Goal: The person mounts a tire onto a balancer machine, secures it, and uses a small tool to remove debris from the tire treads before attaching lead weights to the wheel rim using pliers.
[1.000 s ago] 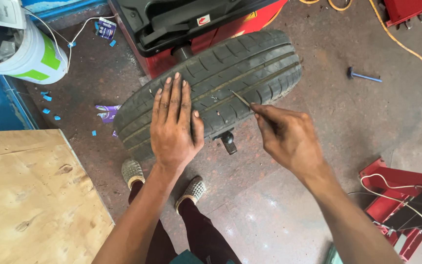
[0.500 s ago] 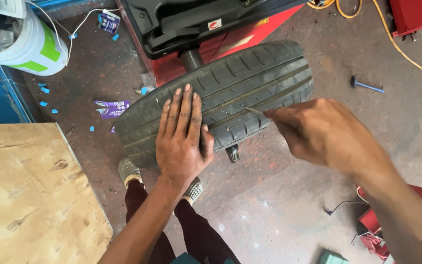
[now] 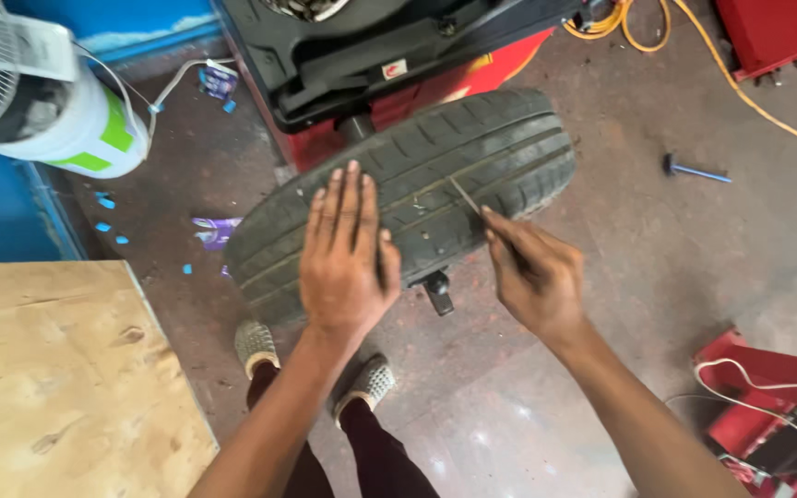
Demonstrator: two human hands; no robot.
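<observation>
concrete floor [image 3: 694, 267], tyre [image 3: 472, 175], blue-handled tool [image 3: 694, 171], yellow hose [image 3: 749, 101]

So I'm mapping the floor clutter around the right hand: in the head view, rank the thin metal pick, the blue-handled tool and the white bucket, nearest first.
From the right hand:
1. Thin metal pick, pinched in its fingers, tip on the tyre.
2. Blue-handled tool, on the floor to its upper right.
3. White bucket, far left beside the fan.

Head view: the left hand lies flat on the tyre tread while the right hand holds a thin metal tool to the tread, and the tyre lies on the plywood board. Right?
Not quite. The tyre stands at the red machine, not on the plywood board. The head view shows the left hand flat on its tread and the right hand holding the thin metal tool to it.
</observation>
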